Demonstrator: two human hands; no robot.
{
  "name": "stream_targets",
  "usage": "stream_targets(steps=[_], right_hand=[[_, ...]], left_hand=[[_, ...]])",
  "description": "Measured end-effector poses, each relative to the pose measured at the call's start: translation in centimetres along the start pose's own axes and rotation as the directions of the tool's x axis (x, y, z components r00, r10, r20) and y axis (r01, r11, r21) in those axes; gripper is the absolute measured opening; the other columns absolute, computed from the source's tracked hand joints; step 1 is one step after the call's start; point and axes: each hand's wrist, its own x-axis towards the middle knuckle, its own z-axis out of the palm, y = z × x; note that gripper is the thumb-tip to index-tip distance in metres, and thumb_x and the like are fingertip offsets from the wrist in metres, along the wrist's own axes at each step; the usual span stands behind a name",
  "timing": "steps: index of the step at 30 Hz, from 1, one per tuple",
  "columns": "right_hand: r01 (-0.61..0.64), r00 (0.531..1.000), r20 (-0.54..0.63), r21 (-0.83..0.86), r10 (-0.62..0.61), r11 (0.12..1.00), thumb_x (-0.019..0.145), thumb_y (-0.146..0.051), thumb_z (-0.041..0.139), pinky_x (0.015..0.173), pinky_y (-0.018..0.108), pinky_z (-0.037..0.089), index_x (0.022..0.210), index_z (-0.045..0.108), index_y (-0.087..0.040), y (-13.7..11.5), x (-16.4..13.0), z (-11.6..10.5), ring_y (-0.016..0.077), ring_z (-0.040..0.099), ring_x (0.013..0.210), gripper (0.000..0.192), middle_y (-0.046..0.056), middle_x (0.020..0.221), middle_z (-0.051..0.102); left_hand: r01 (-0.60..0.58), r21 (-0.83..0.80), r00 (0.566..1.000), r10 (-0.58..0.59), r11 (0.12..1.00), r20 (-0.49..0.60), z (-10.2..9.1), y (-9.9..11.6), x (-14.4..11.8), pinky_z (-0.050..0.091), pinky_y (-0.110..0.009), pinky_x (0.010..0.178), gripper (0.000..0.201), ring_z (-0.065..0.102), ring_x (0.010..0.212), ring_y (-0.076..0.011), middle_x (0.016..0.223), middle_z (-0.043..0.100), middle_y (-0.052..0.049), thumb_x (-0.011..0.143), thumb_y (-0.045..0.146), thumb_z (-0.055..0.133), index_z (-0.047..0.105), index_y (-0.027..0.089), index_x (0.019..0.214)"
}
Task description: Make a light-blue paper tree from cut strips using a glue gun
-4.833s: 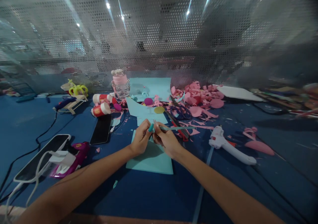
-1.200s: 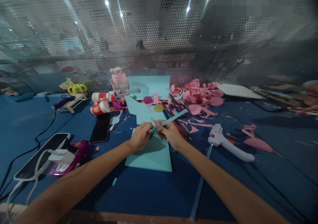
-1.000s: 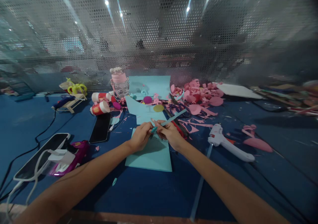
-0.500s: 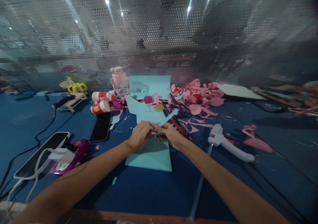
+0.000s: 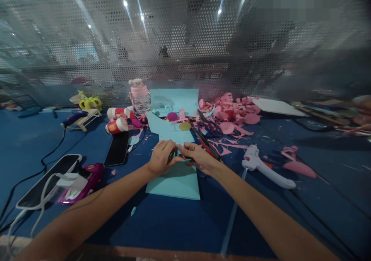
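Observation:
My left hand (image 5: 164, 156) and my right hand (image 5: 199, 157) meet above a mint-green sheet (image 5: 174, 184) lying on the table. Between their pinched fingertips is a strip of mint-green paper or foam (image 5: 186, 160), mostly hidden by the fingers. Only its edge shows, between the two thumbs. Behind the hands lie more mint-green sheets (image 5: 156, 124) and a yellow disc (image 5: 184, 126). Scissors with red on the handle (image 5: 206, 144) rest just beyond my right hand.
A white glue gun (image 5: 268, 170) lies on the right, its cord trailing. Pink scraps (image 5: 227, 110) are heaped at the back. To the left are a dark phone (image 5: 116, 149), red-and-white cups (image 5: 117, 126), a power bank-like slab with cables (image 5: 48, 183) and a clear bottle (image 5: 139, 97).
The strip that stuck out up and to the right past my right hand no longer shows there. My fingers have shifted around it; both hands stay in nearly the same place.

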Motion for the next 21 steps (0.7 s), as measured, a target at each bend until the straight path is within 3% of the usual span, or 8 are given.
stream_targets(steps=[3,6,8,13,21], right_hand=[[0.105,0.987,-0.117,-0.034,-0.109,0.994,0.056,-0.049,0.071,0.037,0.019,0.014,0.055,0.04,-0.017,0.5,0.4,0.6,0.0018,0.025,0.035,0.044,-0.01,0.041,0.033],[0.203,0.956,-0.19,-0.112,-0.221,0.973,0.06,-0.055,0.065,0.036,0.021,0.016,0.053,0.04,-0.018,1.1,0.6,1.1,0.0036,0.028,0.034,0.045,-0.009,0.038,0.035],[0.24,0.934,-0.232,-0.154,-0.271,0.959,0.063,-0.059,0.06,0.036,0.022,0.018,0.05,0.039,-0.019,1.4,0.7,1.3,0.0049,0.03,0.035,0.047,-0.007,0.038,0.036],[0.29,0.887,-0.306,-0.212,-0.345,0.933,0.065,-0.059,0.057,0.037,0.023,0.018,0.051,0.039,-0.019,1.2,0.6,1.4,0.0062,0.03,0.039,0.046,-0.006,0.042,0.036],[0.277,0.885,-0.324,-0.212,-0.335,0.937,0.065,-0.056,0.06,0.038,0.023,0.018,0.052,0.038,-0.02,0.7,0.3,1.4,0.0058,0.03,0.039,0.044,-0.007,0.043,0.035]], left_hand=[[0.167,-0.078,0.984,-0.16,0.983,0.083,0.2,0.6,0.0,0.031,-0.025,0.052,0.042,0.04,0.053,-0.0119,0.057,0.046,-0.001,0.089,0.046,0.023,0.043,0.017,0.066],[0.401,-0.182,0.915,-0.382,0.898,0.13,0.6,1.3,0.1,0.028,-0.023,0.048,0.038,0.037,0.048,-0.0091,0.054,0.041,0.003,0.09,0.041,0.024,0.041,0.018,0.066],[0.493,-0.252,0.87,-0.468,0.833,0.153,0.7,1.6,0.2,0.027,-0.022,0.046,0.036,0.034,0.046,-0.008,0.052,0.038,0.004,0.09,0.041,0.026,0.04,0.018,0.066],[0.552,-0.317,0.833,-0.523,0.771,0.181,0.8,1.8,0.4,0.024,-0.022,0.044,0.036,0.03,0.044,-0.0071,0.048,0.034,0.006,0.089,0.042,0.027,0.041,0.017,0.066],[0.541,-0.298,0.841,-0.509,0.787,0.183,0.8,1.6,0.3,0.024,-0.022,0.045,0.036,0.03,0.043,-0.0072,0.048,0.036,0.005,0.09,0.04,0.026,0.04,0.017,0.064]])
